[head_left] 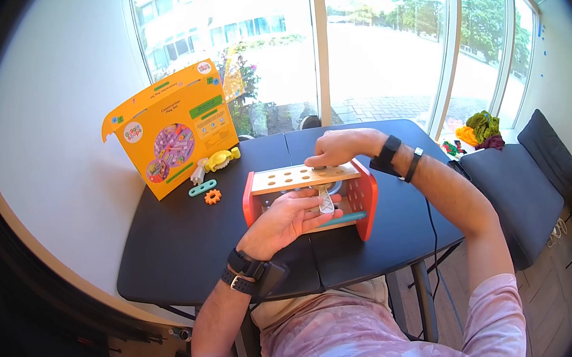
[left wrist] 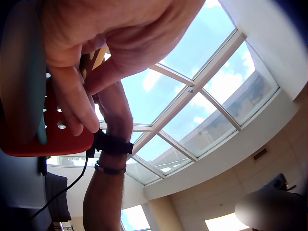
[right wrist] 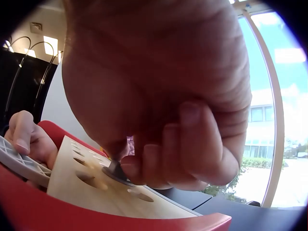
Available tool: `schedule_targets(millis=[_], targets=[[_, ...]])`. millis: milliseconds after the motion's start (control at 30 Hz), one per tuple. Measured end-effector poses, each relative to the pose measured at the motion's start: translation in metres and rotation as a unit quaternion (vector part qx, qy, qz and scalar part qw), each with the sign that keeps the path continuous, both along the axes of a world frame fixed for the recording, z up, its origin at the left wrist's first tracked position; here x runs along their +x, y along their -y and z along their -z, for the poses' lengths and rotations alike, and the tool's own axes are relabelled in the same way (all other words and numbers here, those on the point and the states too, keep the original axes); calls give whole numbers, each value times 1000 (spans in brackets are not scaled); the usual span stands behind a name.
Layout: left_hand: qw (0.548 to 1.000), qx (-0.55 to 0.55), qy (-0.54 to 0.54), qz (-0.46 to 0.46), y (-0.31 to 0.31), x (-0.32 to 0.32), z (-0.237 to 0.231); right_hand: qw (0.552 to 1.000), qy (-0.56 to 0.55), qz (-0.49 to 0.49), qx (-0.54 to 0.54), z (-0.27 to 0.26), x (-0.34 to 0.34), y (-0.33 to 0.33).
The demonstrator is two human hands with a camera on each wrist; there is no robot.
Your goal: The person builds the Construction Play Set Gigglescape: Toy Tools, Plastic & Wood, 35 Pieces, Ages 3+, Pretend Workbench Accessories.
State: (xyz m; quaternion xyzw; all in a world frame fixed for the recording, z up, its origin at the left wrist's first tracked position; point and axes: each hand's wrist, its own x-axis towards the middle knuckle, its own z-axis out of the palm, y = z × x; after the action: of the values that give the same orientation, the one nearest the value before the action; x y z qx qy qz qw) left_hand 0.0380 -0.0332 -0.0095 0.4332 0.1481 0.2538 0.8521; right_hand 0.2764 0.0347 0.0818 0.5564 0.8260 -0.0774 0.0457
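Teal plastic bar [head_left: 203, 188], orange plastic gear [head_left: 213, 196] lie unattached on black worktop [head_left: 183, 248]. Left hand [head_left: 283, 218] pinches white lattice plastic piece [head_left: 326, 203] at red-sided wooden bench's [head_left: 282, 177] near edge; right hand [head_left: 344, 147] pinches grey knob [right wrist: 115, 172] at top hole; fastening seemingly unfinished.

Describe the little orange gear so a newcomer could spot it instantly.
On the black table, find the large orange box. In front of it lies a flat teal strip, and just nearer the camera, the orange gear. Its toothed rim and orange colour set it apart from the strip.
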Motion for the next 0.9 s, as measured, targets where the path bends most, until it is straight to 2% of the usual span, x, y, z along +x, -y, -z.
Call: schedule_targets(millis=[100, 200, 300, 400, 500, 600, 800, 900], targets=[[1000, 3, 3, -1, 2, -1, -2, 1000, 4, 20, -2, -8, -6, 6], [1000, 15, 1, 1, 1, 0, 0, 998, -55, -36, -5, 7, 6, -7], [1000, 14, -4, -3, 2, 0, -1, 1000, 6, 16, 5, 1, -1, 0], [1000, 14, -2, -3, 1, 0, -1, 1000, -4, 13, -15, -10, -5, 10], [1000, 18, -2, -2, 2, -1, -1, 999, -43, -7, -25, 2, 2, -1], [1000, 17, -5, -4, 1, 0, 0, 998, 38, 38, -24, -13, -10, 13], [1000, 23, -9, -4, 1, 0, -1, 998, -35, 6, -51, -1, 1, 0], [1000, 22, -10, -7, 2, 0, -2, 999, 38, 23, -28, -14, -9, 12]])
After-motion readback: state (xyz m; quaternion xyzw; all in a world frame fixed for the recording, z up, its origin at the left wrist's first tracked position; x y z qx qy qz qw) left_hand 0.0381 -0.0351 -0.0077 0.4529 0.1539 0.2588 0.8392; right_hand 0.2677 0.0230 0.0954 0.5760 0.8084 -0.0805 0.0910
